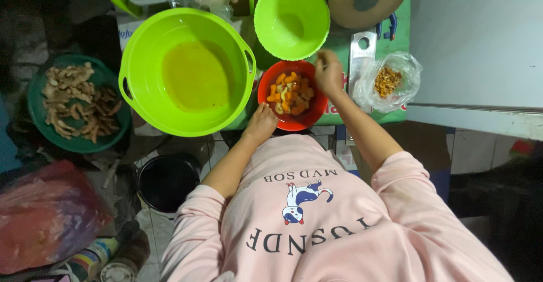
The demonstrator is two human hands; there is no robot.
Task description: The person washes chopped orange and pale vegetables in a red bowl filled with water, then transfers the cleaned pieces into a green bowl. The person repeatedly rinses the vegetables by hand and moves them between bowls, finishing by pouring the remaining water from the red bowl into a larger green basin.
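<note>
Head view: my left hand (261,122) rests w/ fingers curled on the near-left rim of the round red plastic bowl (317,108), which sits at the table's front edge btwn my arms and holds orange and pale food pieces (289,92). My right hand (328,72) hovers over the bowl's far-right rim, fingertips bunched together; can't tell if anything's pinched. Big lime-green plastic tub (148,44) w/ yellowish liquid sits just left of the bowl, smaller lime-green bowl (266,25) behind it, clear plastic bag of orange bits (389,81) to the right.
</note>
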